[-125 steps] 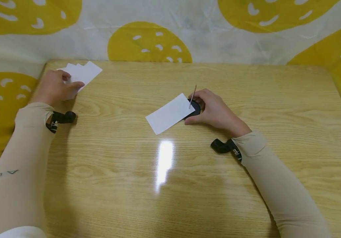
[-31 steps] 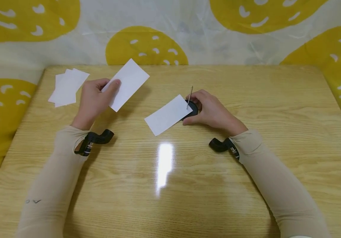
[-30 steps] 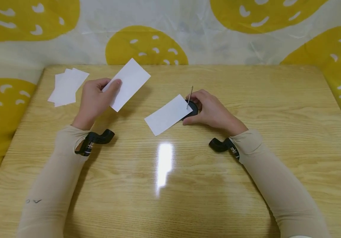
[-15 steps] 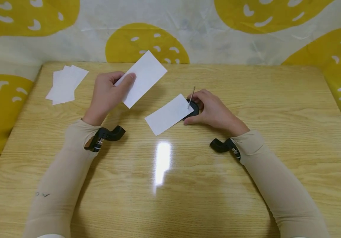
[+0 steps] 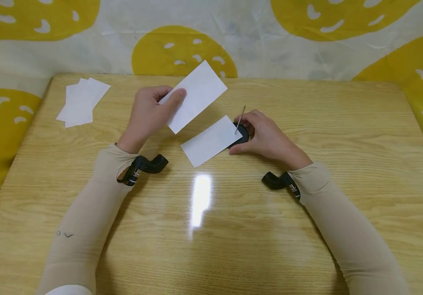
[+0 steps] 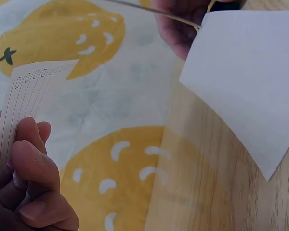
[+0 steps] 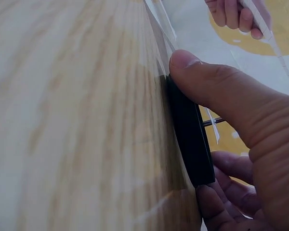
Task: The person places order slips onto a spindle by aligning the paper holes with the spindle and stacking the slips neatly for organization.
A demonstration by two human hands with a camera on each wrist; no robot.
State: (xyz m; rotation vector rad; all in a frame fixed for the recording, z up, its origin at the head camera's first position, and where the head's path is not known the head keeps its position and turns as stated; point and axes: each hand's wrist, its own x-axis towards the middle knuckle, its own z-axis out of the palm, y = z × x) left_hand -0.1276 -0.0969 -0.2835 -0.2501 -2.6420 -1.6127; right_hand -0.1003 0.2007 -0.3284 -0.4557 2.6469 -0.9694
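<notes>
Beige fabric sleeves [image 5: 351, 233] are worn on both forearms, and a black wrist mount [image 5: 275, 180] is seen at the right cuff, on the near side of the black base [image 5: 245, 131]. The base itself is set on a wood-grain tabletop [image 5: 233, 254] and is gripped by the right hand [image 5: 268, 137], with the thumb placed at its near edge and the fingers curled at its far edge. Above the base a thin spike [image 5: 240, 119] is raised, by which one corner of a pierced white slip [image 5: 210, 142] is run through; the rest is extended leftward. Up and left of the base, a held white slip [image 5: 200, 96] is pinched in the left hand [image 5: 152, 108], the thumb laid on top and the fingers curled beneath; whether it is a single sheet cannot be told. Farther left, well apart from the base, overlapping loose slips [image 5: 80, 102] are laid. Beyond the base, a white cloth [image 5: 255, 41] printed with yellow shapes is hung.
</notes>
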